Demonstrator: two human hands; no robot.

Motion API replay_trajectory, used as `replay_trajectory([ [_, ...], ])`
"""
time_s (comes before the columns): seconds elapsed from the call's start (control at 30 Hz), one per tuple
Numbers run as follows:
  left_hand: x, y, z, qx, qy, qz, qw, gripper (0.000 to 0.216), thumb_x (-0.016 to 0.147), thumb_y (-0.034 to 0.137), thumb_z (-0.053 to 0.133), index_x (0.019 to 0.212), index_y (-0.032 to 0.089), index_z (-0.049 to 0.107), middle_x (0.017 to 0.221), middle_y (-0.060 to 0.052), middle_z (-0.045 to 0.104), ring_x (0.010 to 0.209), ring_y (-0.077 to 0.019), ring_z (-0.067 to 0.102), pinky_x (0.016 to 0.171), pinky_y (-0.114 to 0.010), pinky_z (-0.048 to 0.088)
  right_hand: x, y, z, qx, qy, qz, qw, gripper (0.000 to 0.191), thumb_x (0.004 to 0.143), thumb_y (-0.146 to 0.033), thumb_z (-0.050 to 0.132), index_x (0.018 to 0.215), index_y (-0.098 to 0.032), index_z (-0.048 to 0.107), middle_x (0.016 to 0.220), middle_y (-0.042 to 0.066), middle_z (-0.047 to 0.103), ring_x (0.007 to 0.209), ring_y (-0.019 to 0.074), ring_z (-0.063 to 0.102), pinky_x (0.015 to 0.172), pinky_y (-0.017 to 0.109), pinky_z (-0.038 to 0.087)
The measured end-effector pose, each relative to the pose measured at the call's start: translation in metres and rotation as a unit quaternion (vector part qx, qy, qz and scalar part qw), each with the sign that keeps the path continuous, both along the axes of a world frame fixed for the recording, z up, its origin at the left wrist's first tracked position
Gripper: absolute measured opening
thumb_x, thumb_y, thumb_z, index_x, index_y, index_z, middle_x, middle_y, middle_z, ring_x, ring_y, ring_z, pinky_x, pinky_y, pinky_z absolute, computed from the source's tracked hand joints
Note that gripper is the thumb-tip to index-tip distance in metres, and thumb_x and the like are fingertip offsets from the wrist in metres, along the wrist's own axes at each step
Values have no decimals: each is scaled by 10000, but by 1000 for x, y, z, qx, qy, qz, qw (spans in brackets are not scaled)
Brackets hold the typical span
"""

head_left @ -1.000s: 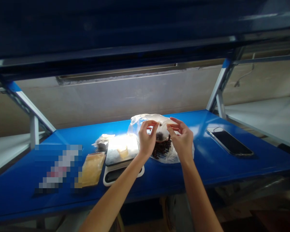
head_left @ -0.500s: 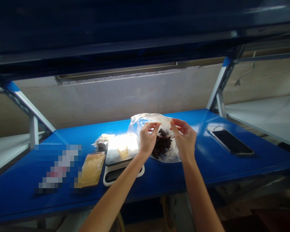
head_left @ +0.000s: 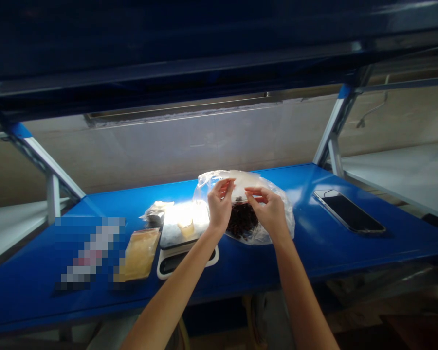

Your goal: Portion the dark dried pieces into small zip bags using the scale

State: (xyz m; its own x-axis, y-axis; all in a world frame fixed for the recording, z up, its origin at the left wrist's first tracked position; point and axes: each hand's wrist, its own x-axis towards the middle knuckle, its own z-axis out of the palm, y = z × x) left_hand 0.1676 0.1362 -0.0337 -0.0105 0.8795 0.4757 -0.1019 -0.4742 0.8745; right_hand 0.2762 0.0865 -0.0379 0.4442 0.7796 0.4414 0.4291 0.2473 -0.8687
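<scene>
A large clear plastic bag (head_left: 286,214) lies on the blue table, with a heap of dark brown, twig-like pieces (head_left: 243,221) in it. My left hand (head_left: 221,204) is above the bag's left part, thumb and fingertips pinched together. My right hand (head_left: 270,206) is over its right part, also in a pinch. Between them shows thin clear plastic (head_left: 240,189), whose outline blends into the bag behind. Left of my left hand stands a white kitchen scale (head_left: 171,245) with a small yellowish cup (head_left: 186,227) on its glaring plate.
A zip bag of yellow-brown material (head_left: 140,253) lies left of the scale, and a crumpled clear packet (head_left: 156,212) behind it. Further left is a pixelated item (head_left: 91,255). A phone (head_left: 350,211) rests at the right. A dark blue shelf (head_left: 219,53) hangs overhead on slanted metal supports.
My right hand has moved left and slightly down, uncovering the large bag's right side. My left hand has shifted slightly left and up. Both stay pinched.
</scene>
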Motion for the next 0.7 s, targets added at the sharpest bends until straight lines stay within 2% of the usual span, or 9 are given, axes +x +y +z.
replay_trajectory([
  [0.13,0,-1,0,-11,19,9,1000,146,844,271,593,919,181,681,921,-59,725,868,-162,674,746,-260,503,-1,-1,2,8,11,-18,1000,247,776,-341,586,883,-169,726,909,91,758,684,216,698,682,377,557],
  [0.33,2,-3,-1,-49,34,-12,998,195,834,317,614,928,167,696,942,-76,729,852,-170,670,753,-273,501,-1,-1,3,43,50,-37,997,259,811,-369,594,918,-159,701,926,103,745,705,208,689,691,365,559],
  [0.5,2,-6,3,-45,46,-1,998,177,842,300,604,894,165,706,942,-73,728,855,-162,652,738,-255,481,-3,-3,7,42,79,-50,995,290,808,-381,600,963,-154,695,934,104,732,662,179,668,637,326,538],
  [0.7,1,-9,5,-13,56,12,998,193,856,315,589,883,166,708,922,-63,717,866,-156,642,727,-235,471,-6,-7,13,53,111,-69,990,331,780,-414,622,968,-152,698,914,95,716,621,149,608,482,242,447],
])
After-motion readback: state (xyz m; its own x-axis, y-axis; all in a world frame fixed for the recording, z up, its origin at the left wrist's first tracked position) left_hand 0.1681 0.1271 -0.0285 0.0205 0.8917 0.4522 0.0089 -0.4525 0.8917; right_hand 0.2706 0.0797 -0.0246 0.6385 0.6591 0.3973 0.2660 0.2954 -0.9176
